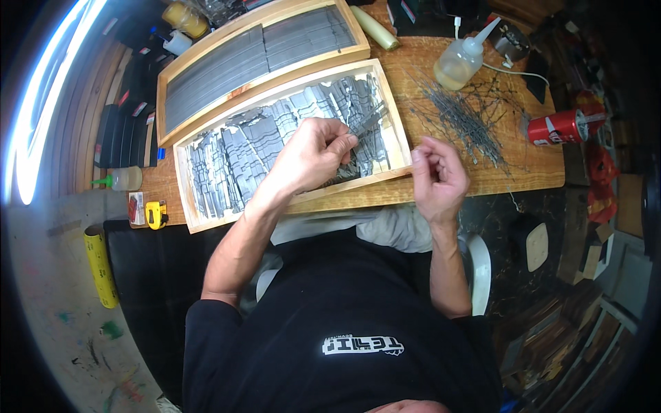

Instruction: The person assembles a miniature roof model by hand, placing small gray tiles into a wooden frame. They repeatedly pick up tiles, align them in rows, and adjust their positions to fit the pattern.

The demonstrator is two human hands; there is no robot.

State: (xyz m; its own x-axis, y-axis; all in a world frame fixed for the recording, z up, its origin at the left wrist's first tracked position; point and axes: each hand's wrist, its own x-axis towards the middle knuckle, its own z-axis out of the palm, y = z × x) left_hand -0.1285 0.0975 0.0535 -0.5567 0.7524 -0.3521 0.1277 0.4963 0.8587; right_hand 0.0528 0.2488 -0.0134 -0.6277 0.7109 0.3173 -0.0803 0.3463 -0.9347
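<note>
My left hand (313,157) is over the right half of a shallow wooden tray (180,180). Its thumb and forefinger pinch a thin dark grey strip (365,124), which slants up toward the tray's far right corner. Grey layered pieces (258,141) with stepped edges cover much of the pale tray bottom. Just outside the tray's right end, my right hand (441,180) is raised with its fingers curled in toward the thumb. Whatever it may hold is too small to make out. A heap of thin grey sticks (468,120) lies beyond it on the wooden table (530,172).
Behind the tray lies a second wooden frame (162,103) filled with flat grey strips. A squeeze bottle (458,63) and a red can (554,129) stand on the right. A yellow tape measure (157,215) and a green-tipped bottle (126,179) are at the left.
</note>
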